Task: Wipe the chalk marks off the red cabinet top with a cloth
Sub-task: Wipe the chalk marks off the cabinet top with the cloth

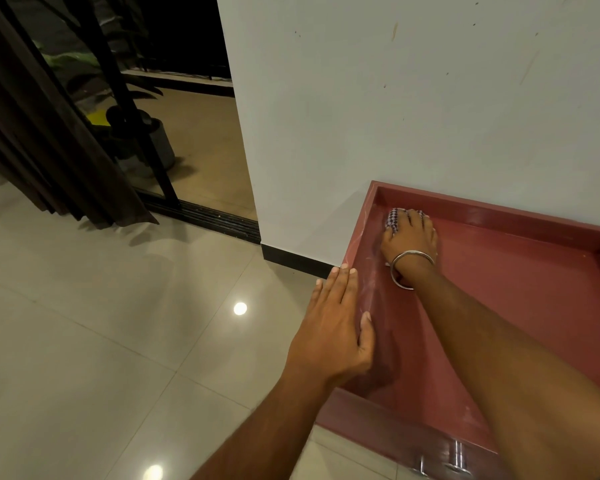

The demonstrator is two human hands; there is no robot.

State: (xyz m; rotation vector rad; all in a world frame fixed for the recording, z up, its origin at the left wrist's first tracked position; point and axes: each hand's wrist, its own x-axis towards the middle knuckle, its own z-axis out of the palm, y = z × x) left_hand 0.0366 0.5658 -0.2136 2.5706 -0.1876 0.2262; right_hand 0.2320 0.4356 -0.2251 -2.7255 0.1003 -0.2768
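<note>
left hand (333,327): flat, fingers straight and together, palm down
right hand (409,237): arm stretched forward, palm down, fingers spread, bangle (411,266) on wrist

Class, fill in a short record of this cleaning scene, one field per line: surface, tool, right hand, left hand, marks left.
surface: red cabinet top, raised rim, against a white wall
tool: checked cloth, far left corner
right hand: pressed flat on the cloth, bangle on the wrist
left hand: open, at the left rim
marks left: faint chalk smears along the left side
</note>
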